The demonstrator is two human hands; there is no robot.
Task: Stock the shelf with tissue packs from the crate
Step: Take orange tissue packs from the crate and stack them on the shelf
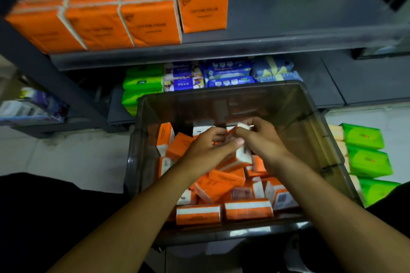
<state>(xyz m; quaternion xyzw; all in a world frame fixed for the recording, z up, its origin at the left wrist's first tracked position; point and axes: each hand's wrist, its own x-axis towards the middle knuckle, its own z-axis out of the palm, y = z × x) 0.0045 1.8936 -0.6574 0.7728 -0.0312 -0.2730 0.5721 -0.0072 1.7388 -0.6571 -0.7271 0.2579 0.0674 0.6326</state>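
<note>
my left hand [207,149] and right hand [260,138] both grip one orange-and-white wrapped tissue pack [244,157], tilted between them inside the smoky translucent plastic crate [310,131]. loose orange packs [224,186] lie jumbled beneath my grip. beyond and above it, the dark grey shelf [266,35] carries upright rows of orange packs [150,22].

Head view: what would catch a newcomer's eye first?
The rows of orange tissue packs standing upright on the upper shelf, top left. Then the smoky clear crate below centre, where the left hand and right hand together grip one pack above a loose orange heap.
</note>
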